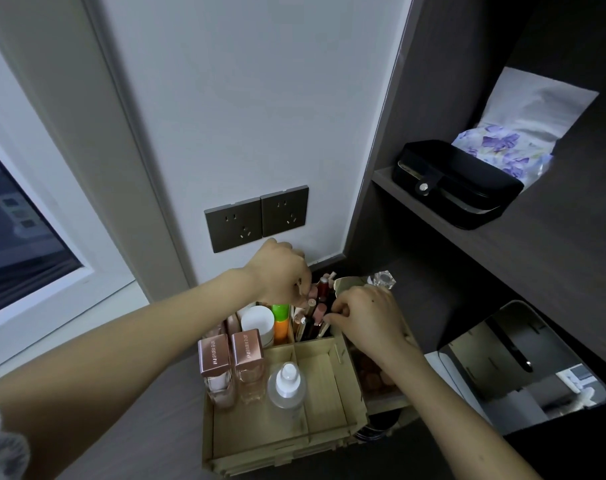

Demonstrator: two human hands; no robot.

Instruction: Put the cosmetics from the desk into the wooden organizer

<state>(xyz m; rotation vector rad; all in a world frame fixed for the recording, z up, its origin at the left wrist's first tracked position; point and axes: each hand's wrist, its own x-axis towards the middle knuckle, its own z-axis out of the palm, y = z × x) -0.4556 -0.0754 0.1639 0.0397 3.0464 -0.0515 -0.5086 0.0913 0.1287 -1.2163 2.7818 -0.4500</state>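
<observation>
- Below and left of the left hand [280,271], two rose-capped bottles [230,355] and a clear dropper bottle [287,384] stand in the wooden organizer [277,445].
- The left hand reaches over the back compartment, fingertips pinching among the upright lipsticks and pencils [315,313]; which one it grips, I cannot tell.
- The right hand [367,317], just right of that bundle, is curled, fingertips touching the sticks, seemingly steadying them.
- Step in hand, as I judge: seating slim cosmetics upright. Next calls for releasing gently so nothing topples.
</observation>
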